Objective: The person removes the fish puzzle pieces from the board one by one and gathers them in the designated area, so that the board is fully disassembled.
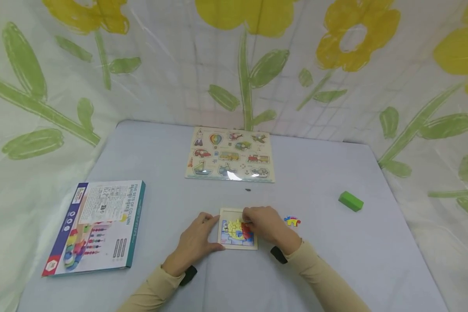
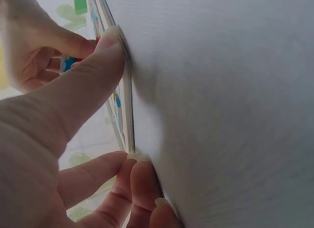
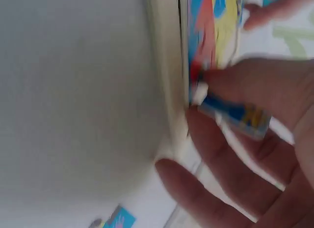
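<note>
A small square jigsaw puzzle in a pale wooden tray (image 1: 231, 214) lies on the table between both hands. Its lower part is filled with yellow, blue and red pieces, while bare tray shows along the top. My left hand (image 1: 193, 240) grips the tray's left side, thumb at the near corner and fingers farther up the edge. Over the tray's upper right, my right hand (image 1: 266, 222) pinches a blue puzzle piece (image 3: 235, 112) between thumb and fingers, low against the tray's edge. From above, that hand hides the piece. Loose colourful puzzle pieces (image 1: 292, 221) lie right of the tray.
A picture board of vehicles (image 1: 230, 158) lies at the back middle. On the left is a flat bead-set box (image 1: 101, 242), and a green block (image 1: 351, 201) sits at the right. A tiny dark bit (image 1: 248, 190) lies behind the tray. Flowered curtains surround the table.
</note>
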`<state>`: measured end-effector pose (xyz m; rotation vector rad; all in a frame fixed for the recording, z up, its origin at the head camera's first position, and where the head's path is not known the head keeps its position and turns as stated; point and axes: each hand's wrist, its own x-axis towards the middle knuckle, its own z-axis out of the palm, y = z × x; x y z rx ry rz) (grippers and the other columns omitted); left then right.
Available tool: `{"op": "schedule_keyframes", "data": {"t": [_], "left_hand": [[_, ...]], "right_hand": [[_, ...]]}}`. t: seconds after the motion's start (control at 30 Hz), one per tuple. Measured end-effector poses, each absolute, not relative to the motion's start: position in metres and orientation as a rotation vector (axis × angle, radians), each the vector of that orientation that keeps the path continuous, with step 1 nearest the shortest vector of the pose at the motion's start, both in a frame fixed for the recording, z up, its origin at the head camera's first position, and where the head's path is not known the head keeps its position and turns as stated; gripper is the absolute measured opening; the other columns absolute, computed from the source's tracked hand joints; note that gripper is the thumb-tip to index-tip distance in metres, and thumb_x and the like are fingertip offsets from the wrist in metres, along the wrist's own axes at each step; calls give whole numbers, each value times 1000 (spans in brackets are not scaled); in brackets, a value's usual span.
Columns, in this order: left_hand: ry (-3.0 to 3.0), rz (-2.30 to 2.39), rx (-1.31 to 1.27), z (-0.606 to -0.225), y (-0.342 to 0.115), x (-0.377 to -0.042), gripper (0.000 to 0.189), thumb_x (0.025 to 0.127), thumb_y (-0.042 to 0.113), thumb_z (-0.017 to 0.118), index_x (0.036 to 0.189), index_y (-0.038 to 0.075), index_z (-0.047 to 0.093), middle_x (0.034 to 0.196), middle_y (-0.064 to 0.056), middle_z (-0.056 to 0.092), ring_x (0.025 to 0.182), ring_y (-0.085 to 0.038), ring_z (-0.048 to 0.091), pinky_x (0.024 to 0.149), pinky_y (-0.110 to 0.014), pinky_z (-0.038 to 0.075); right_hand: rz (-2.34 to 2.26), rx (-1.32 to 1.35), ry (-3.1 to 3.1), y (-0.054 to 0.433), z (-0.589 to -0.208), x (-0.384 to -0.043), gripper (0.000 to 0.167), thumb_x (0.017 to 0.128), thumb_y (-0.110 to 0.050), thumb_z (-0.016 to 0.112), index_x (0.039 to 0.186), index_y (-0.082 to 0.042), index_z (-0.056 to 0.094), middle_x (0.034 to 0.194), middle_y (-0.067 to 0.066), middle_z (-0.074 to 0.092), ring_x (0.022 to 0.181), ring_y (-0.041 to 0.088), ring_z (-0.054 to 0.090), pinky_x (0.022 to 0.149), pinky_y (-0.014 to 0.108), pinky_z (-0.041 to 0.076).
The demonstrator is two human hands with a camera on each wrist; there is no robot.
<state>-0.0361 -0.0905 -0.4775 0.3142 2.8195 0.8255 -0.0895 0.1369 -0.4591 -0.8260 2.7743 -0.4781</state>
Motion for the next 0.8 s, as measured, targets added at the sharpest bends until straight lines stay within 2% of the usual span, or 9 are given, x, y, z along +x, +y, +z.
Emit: {"op": "schedule_keyframes", "data": {"t": [0.1,0.27,0.37,0.47,0.6,0.67,0.8], "left_hand": [[2818,825,315,-478,-89,-36,84,70,29,96,142,3,61,128,-12,60,103,-19,61,81,-39,58],[2804,826,319,-480,-87,-36,84,70,29,96,142,3,61,128,-12,60,103,-19,61,81,-38,58],[2800,828,329,-480,-86,-37,84,70,29,96,142,3,61,128,-13,60,104,-20,62,82,-39,58],[2795,833,337,-480,-86,-38,84,71,29,95,143,3,60,130,-14,60,108,-22,64,84,-41,58],[2784,842,333,-477,-87,-39,84,72,29,95,143,3,59,132,-15,60,112,-25,64,86,-43,59],[2781,845,326,-476,-89,-38,84,72,28,95,144,3,59,133,-16,60,113,-26,64,86,-43,59],[2778,838,306,-476,-92,-37,84,72,28,95,144,3,59,133,-16,59,111,-25,63,86,-43,58]], "right_hand": [[-498,-776,2780,140,-460,-89,10,94,-14,75,94,-16,66,94,-1,77,76,11,60,78,33,55],[-707,-698,2701,155,-459,-93,8,97,-15,71,103,-15,65,103,7,79,81,13,64,75,28,54],[-893,-633,2648,172,-453,-98,11,100,-10,65,110,-8,67,109,14,77,88,19,71,76,28,58],[-1076,-418,2634,203,-446,-102,22,103,-6,59,122,-1,67,117,20,69,95,27,76,79,32,62],[-1139,-92,2648,259,-438,-101,32,104,-9,58,134,3,62,121,28,64,89,28,78,74,35,63],[-1093,9,2653,283,-438,-97,32,102,-12,63,130,4,63,117,27,68,84,25,77,72,33,62],[-1002,83,2628,313,-444,-91,29,95,-20,75,111,3,69,99,15,74,82,14,67,69,25,54]]}}
